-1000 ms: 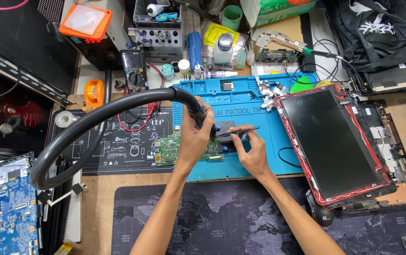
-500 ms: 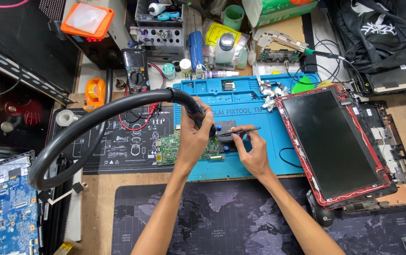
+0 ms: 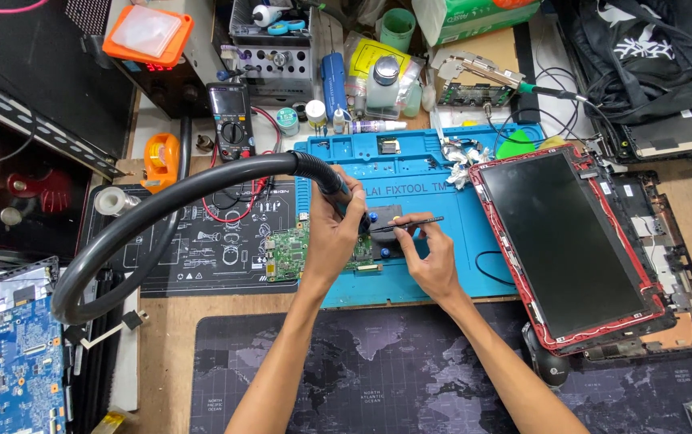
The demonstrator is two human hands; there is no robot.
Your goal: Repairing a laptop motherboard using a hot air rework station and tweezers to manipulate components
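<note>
A crowded wooden repair bench point(image 3: 170, 321) fills the view, with a blue silicone work mat point(image 3: 434, 181) at its middle and a dark desk mat printed with a world map point(image 3: 378, 378) along the near edge.

The left hand point(image 3: 331, 241) is closed around the black handle of a hot-air tool point(image 3: 338, 186), whose thick black corrugated hose point(image 3: 161, 210) arcs away from the hand to the left and curls down toward the bench edge. Under and just beside that hand lies a small green circuit board point(image 3: 285, 253), half on the blue mat and half on a black mat with white line drawings point(image 3: 201, 241) to the hand's left.

The right hand point(image 3: 434, 261) is pinched shut on thin black tweezers point(image 3: 407, 224), whose tips point toward the left hand, over a dark part on the board between the two hands.

To the right of the right hand, well apart from it, a black tablet screen in a red-edged frame point(image 3: 563, 241) lies tilted on the bench. Beyond the left hand stand a black handheld multimeter point(image 3: 229, 120) with red leads, a roll of orange tape point(image 3: 161, 158), and small bottles. Far to the left hand's lower left sits a large blue circuit board point(image 3: 4, 370).
</note>
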